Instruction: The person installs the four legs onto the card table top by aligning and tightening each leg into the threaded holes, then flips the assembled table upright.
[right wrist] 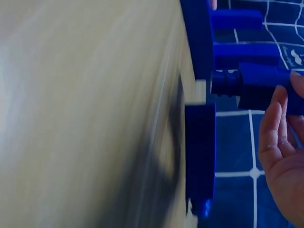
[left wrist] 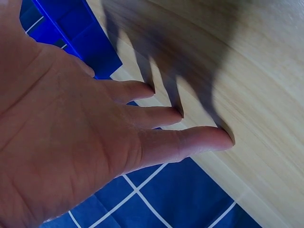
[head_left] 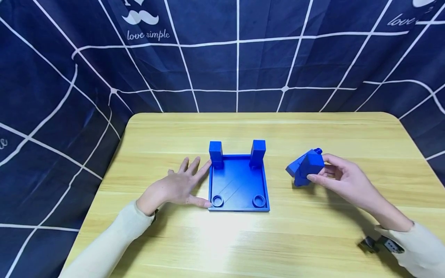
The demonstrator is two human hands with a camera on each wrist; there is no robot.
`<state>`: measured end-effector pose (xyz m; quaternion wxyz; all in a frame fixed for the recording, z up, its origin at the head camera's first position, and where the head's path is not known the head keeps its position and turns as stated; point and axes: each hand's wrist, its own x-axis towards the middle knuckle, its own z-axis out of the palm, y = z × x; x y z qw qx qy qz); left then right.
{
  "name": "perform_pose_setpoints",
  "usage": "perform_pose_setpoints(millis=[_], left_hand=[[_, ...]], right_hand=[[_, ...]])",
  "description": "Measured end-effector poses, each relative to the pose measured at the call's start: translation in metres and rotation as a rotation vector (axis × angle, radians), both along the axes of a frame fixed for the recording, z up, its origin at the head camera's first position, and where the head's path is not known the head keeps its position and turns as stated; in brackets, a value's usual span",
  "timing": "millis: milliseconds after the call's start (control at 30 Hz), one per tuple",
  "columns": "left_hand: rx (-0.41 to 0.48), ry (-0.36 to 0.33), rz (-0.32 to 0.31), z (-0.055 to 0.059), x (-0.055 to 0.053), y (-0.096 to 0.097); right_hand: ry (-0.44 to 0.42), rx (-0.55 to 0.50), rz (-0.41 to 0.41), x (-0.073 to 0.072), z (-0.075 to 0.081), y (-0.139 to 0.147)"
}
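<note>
A square blue tabletop piece point(head_left: 240, 181) with a raised rim lies on the table. Two square blue legs point(head_left: 258, 150) stand upright at its far corners, and round sockets point(head_left: 259, 200) show at the near ones. My left hand point(head_left: 177, 187), fingers spread, rests along its left edge, thumb at the near left corner. To the right, my right hand point(head_left: 347, 179) pinches a blue leg point(right wrist: 263, 85) by its square end, the threaded end pointing down at the table. Another blue leg point(right wrist: 199, 147) lies on the wood beside it, partly hidden in the head view by the held one.
The light wooden table point(head_left: 236, 243) has rounded far corners. Dark blue cloth point(head_left: 215, 65) with white grid lines hangs behind it and at both sides. A small dark device point(head_left: 391, 245) sits at the right sleeve.
</note>
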<state>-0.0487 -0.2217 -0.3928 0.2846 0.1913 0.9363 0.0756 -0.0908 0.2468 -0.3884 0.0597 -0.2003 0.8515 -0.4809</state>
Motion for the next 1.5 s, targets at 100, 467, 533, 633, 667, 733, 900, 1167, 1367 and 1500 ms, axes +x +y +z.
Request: perform_pose_setpoints(millis=[100,467,533,633,667,733,900,1167,1367,1500], left_hand=[[0.001,-0.001,0.003,0.000,0.000,0.000],[-0.018,0.005,-0.008,0.000,-0.001,0.000],[-0.021,0.009,-0.012,0.001,-0.001,0.000],[-0.020,0.012,-0.013,0.001,-0.001,0.000],[-0.020,0.011,-0.012,0.001,-0.001,0.000],[-0.018,0.008,-0.010,0.001,-0.001,0.000],[-0.020,0.001,-0.009,0.003,-0.001,0.000],[-0.020,-0.002,-0.009,0.004,-0.001,0.001],[-0.021,-0.003,-0.007,0.005,-0.001,0.001],[-0.007,-0.021,0.009,0.005,-0.001,0.001]], right_hand=[[-0.023,-0.032,0.015,0.001,0.002,-0.009],[-0.051,-0.049,0.098,0.004,0.003,-0.033],[-0.046,-0.055,0.098,0.005,0.003,-0.037],[-0.041,-0.072,0.108,0.007,0.005,-0.043],[-0.042,-0.073,0.109,0.008,0.005,-0.045],[-0.050,-0.073,0.106,0.010,0.006,-0.049],[-0.073,-0.069,0.107,0.013,0.006,-0.059],[-0.029,-0.132,0.175,0.015,0.005,-0.074],[0.004,-0.124,0.210,0.015,0.002,-0.090],[-0.018,-0.125,0.229,0.016,-0.002,-0.100]])
